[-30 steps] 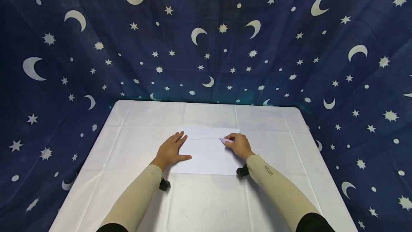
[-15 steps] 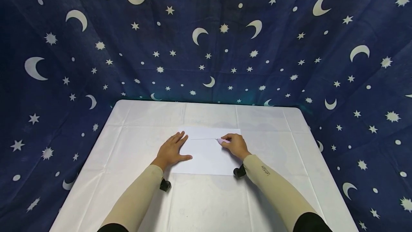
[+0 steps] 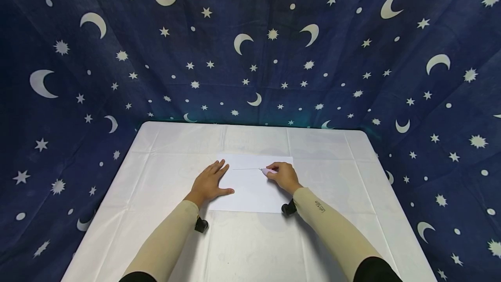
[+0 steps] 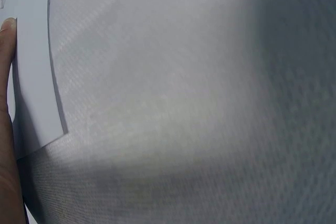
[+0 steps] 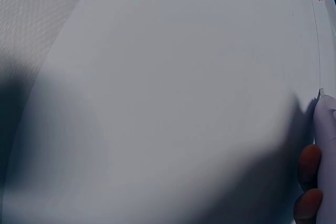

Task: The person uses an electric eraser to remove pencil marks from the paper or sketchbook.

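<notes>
Before a star-and-moon curtain, on the white bench, we saw the left hand, fingers spread wide, resting across the left edge of the paper. A thin line ran rightward to the tip of the lavender tool, pinched between the thumb and fingers of the right hand, which hid its rear from the head view.

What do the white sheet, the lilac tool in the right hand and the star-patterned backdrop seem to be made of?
White sheet: matte paper or thin card, by its crisp, thin edge.
Lilac tool: probably smooth plastic, from its even colour and rounded body, though coated metal is possible.
Backdrop: likely dull-finished cloth, given its soft folds.
</notes>
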A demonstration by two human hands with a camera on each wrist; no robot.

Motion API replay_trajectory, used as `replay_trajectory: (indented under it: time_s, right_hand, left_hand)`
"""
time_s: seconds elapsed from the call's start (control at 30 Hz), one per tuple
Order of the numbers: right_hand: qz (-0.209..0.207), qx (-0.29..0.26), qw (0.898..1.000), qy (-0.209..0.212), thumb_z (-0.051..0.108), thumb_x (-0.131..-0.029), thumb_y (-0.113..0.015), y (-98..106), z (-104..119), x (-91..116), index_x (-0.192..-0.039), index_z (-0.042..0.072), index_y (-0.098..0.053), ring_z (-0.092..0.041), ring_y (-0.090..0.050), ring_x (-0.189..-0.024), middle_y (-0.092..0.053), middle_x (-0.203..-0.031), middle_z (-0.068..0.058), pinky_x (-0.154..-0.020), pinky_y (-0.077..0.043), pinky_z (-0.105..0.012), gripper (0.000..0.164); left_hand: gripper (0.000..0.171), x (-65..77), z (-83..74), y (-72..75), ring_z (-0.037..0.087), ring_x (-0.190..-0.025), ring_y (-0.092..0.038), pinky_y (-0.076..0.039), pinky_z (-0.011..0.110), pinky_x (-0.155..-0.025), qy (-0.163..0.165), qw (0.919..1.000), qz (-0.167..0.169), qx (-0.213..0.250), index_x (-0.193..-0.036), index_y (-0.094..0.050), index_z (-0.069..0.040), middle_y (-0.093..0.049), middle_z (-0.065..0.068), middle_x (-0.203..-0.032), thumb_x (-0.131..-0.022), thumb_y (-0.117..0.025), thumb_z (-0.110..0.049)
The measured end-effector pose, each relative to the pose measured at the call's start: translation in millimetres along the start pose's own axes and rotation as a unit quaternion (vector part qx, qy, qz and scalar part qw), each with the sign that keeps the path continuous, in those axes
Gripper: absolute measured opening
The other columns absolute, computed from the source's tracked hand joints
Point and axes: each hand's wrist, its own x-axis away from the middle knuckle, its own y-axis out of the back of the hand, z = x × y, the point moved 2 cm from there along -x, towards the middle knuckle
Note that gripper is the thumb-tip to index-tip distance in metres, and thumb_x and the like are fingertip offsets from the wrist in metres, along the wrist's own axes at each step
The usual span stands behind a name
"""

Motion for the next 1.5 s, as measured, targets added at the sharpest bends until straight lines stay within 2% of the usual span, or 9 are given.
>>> replay_trajectory:
  time_s: [0.3, 0.63, 1.07, 1.5]
  right_hand:
    - [-0.007, 0.013, 1.0, -0.009, 0.025, -0.074, -0.073, 5.6, -5.1, 1.7, -0.091, 0.018, -0.072, -0.013, -0.056, -0.08, -0.065, -0.086, 0.005, -0.073, -0.045, -0.03, 0.019]
    - [-0.007, 0.002, 1.0, -0.011, 0.023, -0.073, -0.073, 4.9, -3.9, 2.0, -0.091, 0.019, -0.072, -0.015, -0.056, -0.081, -0.065, -0.087, 0.004, -0.074, -0.045, -0.03, 0.018]
    - [-0.003, 0.008, 1.0, -0.006, 0.024, -0.073, -0.074, 3.0, -1.1, 1.6, -0.091, 0.019, -0.072, -0.014, -0.057, -0.082, -0.065, -0.087, 0.004, -0.075, -0.046, -0.032, 0.019]
    - [-0.01, 0.008, 1.0, -0.009, 0.022, -0.072, -0.074, 9.3, -4.9, 3.0, -0.091, 0.017, -0.072, -0.015, -0.056, -0.079, -0.065, -0.084, 0.003, -0.073, -0.045, -0.031, 0.019]
  left_hand:
    - [0.101, 0.2, -0.1, 1.7, 0.018, -0.135, -0.011, -0.012, 0.037, -0.108, 0.0, 1.0, -0.003, 0.004, -0.143, -0.026, -0.023, -0.016, -0.003, -0.149, -0.063, -0.04, -0.084]
    - [0.101, 0.8, -1.9, 3.6, 0.017, -0.135, -0.01, -0.011, 0.035, -0.108, 0.007, 0.9999, 0.011, 0.001, -0.144, -0.024, -0.025, -0.014, -0.004, -0.149, -0.064, -0.041, -0.083]
    - [0.101, 1.1, -0.5, 1.7, 0.018, -0.135, -0.012, -0.013, 0.036, -0.108, 0.001, 0.9999, -0.006, 0.009, -0.143, -0.027, -0.023, -0.017, -0.003, -0.148, -0.063, -0.042, -0.083]
    - [0.101, 0.2, -0.9, 2.2, 0.02, -0.135, -0.012, -0.012, 0.038, -0.108, 0.0, 1.0, 0.003, 0.007, -0.143, -0.026, -0.022, -0.016, -0.001, -0.149, -0.064, -0.043, -0.082]
